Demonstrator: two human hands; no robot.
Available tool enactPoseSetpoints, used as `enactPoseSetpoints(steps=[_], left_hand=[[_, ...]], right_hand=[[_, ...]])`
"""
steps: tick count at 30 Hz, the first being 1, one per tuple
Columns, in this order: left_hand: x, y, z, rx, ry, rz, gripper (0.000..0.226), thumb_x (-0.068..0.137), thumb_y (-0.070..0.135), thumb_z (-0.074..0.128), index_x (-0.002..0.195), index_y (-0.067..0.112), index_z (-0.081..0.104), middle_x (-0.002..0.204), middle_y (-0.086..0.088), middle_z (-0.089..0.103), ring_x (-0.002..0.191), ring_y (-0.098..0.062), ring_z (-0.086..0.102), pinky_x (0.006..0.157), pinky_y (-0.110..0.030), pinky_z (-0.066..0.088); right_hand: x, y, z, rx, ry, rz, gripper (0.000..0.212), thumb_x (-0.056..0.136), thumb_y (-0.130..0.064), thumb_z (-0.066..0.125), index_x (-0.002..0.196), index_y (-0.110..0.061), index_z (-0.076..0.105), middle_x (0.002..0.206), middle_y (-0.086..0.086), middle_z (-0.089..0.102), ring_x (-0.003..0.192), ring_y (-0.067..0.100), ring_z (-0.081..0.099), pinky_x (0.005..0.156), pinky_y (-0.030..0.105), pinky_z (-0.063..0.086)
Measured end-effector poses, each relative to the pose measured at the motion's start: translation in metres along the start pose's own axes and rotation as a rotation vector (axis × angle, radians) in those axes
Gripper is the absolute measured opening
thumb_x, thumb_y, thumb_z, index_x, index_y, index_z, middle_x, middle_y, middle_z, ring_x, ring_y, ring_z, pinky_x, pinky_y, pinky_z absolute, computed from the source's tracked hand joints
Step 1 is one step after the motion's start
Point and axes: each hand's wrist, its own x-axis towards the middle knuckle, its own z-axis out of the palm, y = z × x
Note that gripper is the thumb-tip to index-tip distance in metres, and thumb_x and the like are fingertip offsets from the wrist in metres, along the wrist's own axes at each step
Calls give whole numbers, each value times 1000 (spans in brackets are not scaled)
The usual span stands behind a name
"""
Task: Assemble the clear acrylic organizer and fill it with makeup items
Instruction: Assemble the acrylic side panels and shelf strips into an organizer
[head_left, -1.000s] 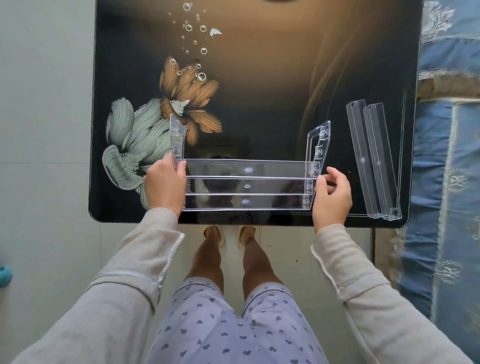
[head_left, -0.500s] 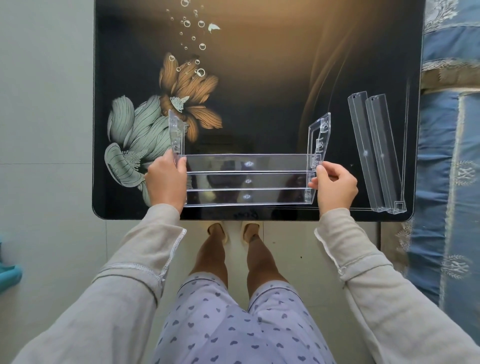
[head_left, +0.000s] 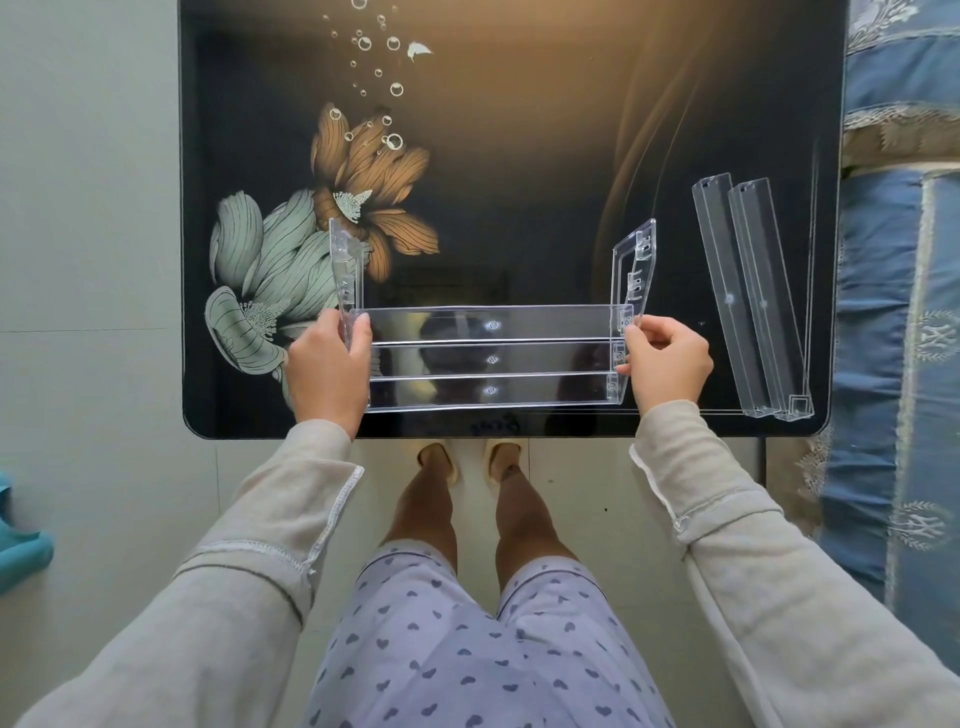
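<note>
Head view, looking straight down. Shows the acrylic organizer (head_left: 493, 358) part-built and sitting at the near edge of a black glass table (head_left: 519, 171) printed with flowers and bubbles. Counts three trays (head_left: 491, 325) already seated between the two side panels, stepped one behind the other. Grips the near end of the left side panel (head_left: 345, 260) with the left hand (head_left: 327, 374), thumb on the inner face and fingers curled round the outside. Pinches the near edge of the right side panel (head_left: 636, 260) with the right hand (head_left: 670, 364), thumb and forefinger closed on the plastic, remaining fingers curled behind. Holds both panels upright, with empty slots visible on their far halves. Leaves two loose trays (head_left: 748, 301) lying side by side, touching, at the right of the table, well apart from the frame and near a blue patterned bedspread (head_left: 904, 338). Finds no makeup items anywhere in view. Places the job, on this evidence, a little past the midpoint of assembly: three tiers in, seemingly two to fit into the open slots, and the filling not yet begun. Cannot tell whether the seated trays are fully clicked home.
</note>
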Motion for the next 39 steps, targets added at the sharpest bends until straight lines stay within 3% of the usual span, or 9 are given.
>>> enactPoseSetpoints(steps=[2,6,11,17,21,26,31,35,39], left_hand=[[-5,0,0,-6,-1,-9,30,95,23,44,95,1,63,88,-23,69,82,-38,60,72,-37,44],[-5,5,-3,-61,1,-104,28,94,19,47,103,3,68,92,-24,71,84,-38,60,76,-36,44],[-2,11,-5,-107,-31,-204,27,91,18,51,95,0,71,91,-24,70,82,-35,58,73,-28,37],[-4,14,-7,-19,-58,-150,29,94,18,46,106,1,66,100,-25,68,97,-40,59,82,-40,46],[-8,13,-4,26,-41,-107,30,96,17,42,104,-1,63,99,-28,67,96,-40,56,73,-35,37],[-9,11,-3,-34,-16,-114,28,95,17,45,101,-2,65,97,-27,68,80,-32,53,71,-30,34],[-11,9,-2,-103,15,-134,28,94,18,48,105,0,66,98,-25,69,90,-37,60,75,-30,39],[-11,11,0,-102,15,-142,27,94,18,48,103,1,67,96,-23,69,79,-28,53,72,-28,36],[-12,9,1,-91,7,-158,28,94,20,47,102,3,67,95,-24,69,90,-38,60,76,-34,43]], right_hand=[[2,-1,0,-39,-17,-4,20,88,-8,56,103,-1,68,84,10,65,69,25,64,49,4,51],[9,-7,-2,-171,-82,-16,19,88,-6,56,99,1,69,85,18,68,83,36,68,84,39,56],[9,-17,-3,-298,-77,-2,16,89,-7,55,94,0,69,94,18,70,74,19,52,73,21,40],[10,-9,-15,-157,-205,1,20,89,-15,58,101,-2,68,82,10,65,72,18,56,86,34,53],[25,11,-33,20,-164,51,30,92,-23,51,94,1,68,67,1,61,61,16,55,79,39,52],[67,20,-58,-266,167,1,21,86,-13,56,105,-4,63,111,17,63,102,29,57,86,25,38],[85,23,-56,-608,-8,-20,24,90,-16,54,111,-5,59,115,20,62,110,37,56,90,40,46],[88,20,-50,-666,-21,-47,21,91,-16,52,106,-5,61,112,19,63,107,38,57,86,39,46],[85,22,-46,-734,-13,-140,19,90,-16,54,95,-5,68,111,18,59,111,35,49,92,42,41]])
